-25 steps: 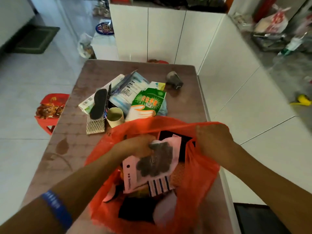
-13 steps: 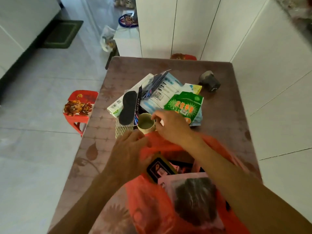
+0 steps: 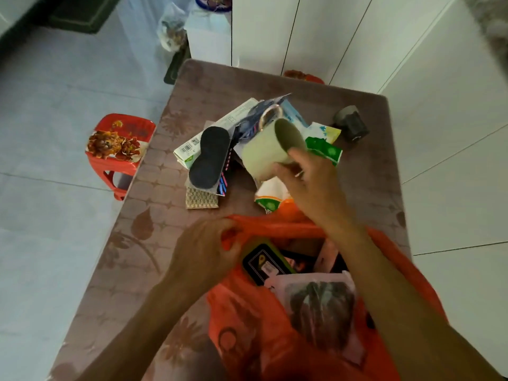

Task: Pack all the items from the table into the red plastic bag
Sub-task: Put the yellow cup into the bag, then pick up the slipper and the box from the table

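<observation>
The right hand (image 3: 310,185) holds a pale green mug (image 3: 268,152) lifted above the table (image 3: 154,215), with the fingers curled round its rim; the mug is tilted so that its mouth faces to the right and its handle points away from the person. The left hand (image 3: 206,251) pinches the near-left edge of the red plastic bag (image 3: 247,325) and holds its mouth open. The bag lies at the near end of the table and already has things in it: a dark flat pack with a green border (image 3: 264,264) and a pink packet with a dark picture (image 3: 321,306). The right forearm crosses over the bag's opening and hides part of what is inside. Behind the mug a heap of items is on the table: a long white box (image 3: 214,127), a black insole (image 3: 210,158) lying on it, a beige woven pad (image 3: 200,199) just below the insole, a bluish packet (image 3: 294,114) and a green and white packet (image 3: 324,149), which the mug and the hand partly cover. A small dark grey object (image 3: 351,123) stands apart near the far right corner. On the floor to the left of the table is a red plastic stool (image 3: 118,141), and white cabinets (image 3: 302,37) stand behind and to the right.
</observation>
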`<state>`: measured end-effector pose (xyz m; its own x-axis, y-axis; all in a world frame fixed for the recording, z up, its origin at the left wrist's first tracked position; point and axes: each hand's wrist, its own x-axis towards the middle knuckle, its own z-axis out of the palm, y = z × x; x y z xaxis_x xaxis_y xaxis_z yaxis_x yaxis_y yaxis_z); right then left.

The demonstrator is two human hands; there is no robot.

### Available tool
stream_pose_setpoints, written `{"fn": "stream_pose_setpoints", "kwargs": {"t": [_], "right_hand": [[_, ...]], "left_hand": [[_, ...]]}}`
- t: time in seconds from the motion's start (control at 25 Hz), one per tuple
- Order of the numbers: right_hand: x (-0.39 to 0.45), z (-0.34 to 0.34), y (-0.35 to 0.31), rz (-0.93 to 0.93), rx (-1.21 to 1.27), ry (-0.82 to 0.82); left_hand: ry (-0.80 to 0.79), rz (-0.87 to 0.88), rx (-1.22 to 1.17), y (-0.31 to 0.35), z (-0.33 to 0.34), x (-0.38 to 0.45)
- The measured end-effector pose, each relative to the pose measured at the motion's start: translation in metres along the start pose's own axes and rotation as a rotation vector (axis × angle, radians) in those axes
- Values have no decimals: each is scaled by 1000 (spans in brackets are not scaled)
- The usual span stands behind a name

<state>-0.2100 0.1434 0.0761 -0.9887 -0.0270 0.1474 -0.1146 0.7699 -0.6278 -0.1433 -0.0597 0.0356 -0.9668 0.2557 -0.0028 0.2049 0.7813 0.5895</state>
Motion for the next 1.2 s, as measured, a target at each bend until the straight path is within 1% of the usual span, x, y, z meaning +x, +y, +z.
{"fn": "stream_pose_setpoints", "kwargs": {"t": [0.04, 0.08, 0.12, 0.16, 0.2, 0.24, 0.28, 0.36, 0.44, 0.52, 0.56, 0.6, 0.64, 0.68, 0.72, 0.76, 0.8, 0.84, 0.88, 0.92, 0.96, 1.04, 1.12, 1.2], "right_hand": [[-29, -32, -13, 83, 189, 106], [-61, -59, -23, 181, 414, 163], [-94, -76, -27, 279, 616, 185], [-123, -82, -24, 364, 756, 139], [-145, -78, -16, 431, 833, 47], [-159, -71, -5, 483, 834, -44], [-164, -59, 6, 530, 792, -90], [-157, -32, 33, 620, 702, -46], [-139, -9, 52, 696, 733, -20], [-126, 6, 64, 741, 701, -101], [-123, 9, 66, 747, 618, -151], [-122, 9, 70, 719, 462, -186], [-121, 7, 70, 660, 265, -187], [-122, 3, 69, 599, 89, -152], [-125, -3, 65, 551, -25, -99], [-129, -8, 58, 507, -71, -34], [-133, -11, 51, 464, -92, 20], [-136, -14, 44, 427, -109, 56], [-136, -14, 38, 410, -137, 88], [-137, -11, 34, 397, -165, 117], [-138, -8, 33, 392, -173, 138], [-141, -4, 36, 427, -138, 160], [-149, -3, 44, 418, -160, 159], [-157, -5, 49, 393, -177, 145]], "left_hand": [[67, 3, -27, 15, -2, 5], [95, 31, -30, 28, -1, 10], [62, 52, -30, 39, 1, 14], [-7, 62, -37, 44, 3, 17], [-82, 68, -35, 45, 5, 19], [-145, 77, -9, 42, 8, 19], [-196, 81, 13, 38, 9, 17], [-243, 97, 39, 28, 7, 11], [-261, 148, 36, 27, 3, 3], [-270, 253, -16, 33, 3, -4], [-291, 294, -46, 36, 3, -6], [-321, 309, -97, 36, 4, -7], [-349, 291, -207, 29, 2, -4], [-354, 229, -413, 22, -1, 1], [-291, 112, -685, 11, -4, 8], [-155, -67, -936, -4, -2, 20], [7, -303, -1087, -23, 3, 36], [131, -535, -1072, -40, 11, 54], [173, -722, -919, -57, 24, 74], [173, -825, -720, -74, 38, 93], [174, -847, -552, -89, 51, 109], [174, -798, -337, -117, 68, 139], [138, -803, -183, -140, 78, 158], [173, -783, -103, -156, 83, 166]]}}
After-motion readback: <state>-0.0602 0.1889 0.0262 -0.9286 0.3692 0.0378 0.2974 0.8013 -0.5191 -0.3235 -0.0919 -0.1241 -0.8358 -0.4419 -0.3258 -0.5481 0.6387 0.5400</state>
